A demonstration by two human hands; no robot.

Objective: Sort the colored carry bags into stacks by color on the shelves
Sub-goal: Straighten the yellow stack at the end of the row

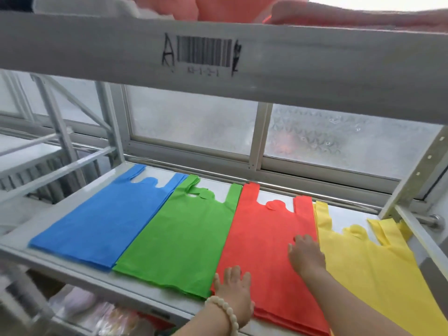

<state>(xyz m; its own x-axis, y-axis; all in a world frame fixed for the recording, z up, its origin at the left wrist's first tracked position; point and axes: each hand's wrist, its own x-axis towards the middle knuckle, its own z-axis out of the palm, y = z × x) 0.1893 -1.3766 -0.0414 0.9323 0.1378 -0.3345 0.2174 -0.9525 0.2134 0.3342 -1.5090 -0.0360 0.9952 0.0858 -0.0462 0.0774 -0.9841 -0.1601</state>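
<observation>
Four flat stacks of carry bags lie side by side on the white shelf (72, 265): blue (104, 221), green (184, 241), red (261, 251) and yellow (373, 270), handles toward the window. My left hand (234, 294), with a bead bracelet on the wrist, rests flat with straight fingers on the near left corner of the red stack. My right hand (306, 254) presses flat on the red stack's right side, next to the yellow stack. Neither hand grips anything.
The upper shelf beam (315, 69) with a barcode label crosses the top of the view, with pink and white fabric above it. A frosted window (194, 122) backs the shelf. A metal upright (417, 170) stands at right. More bags lie on the shelf below (101, 314).
</observation>
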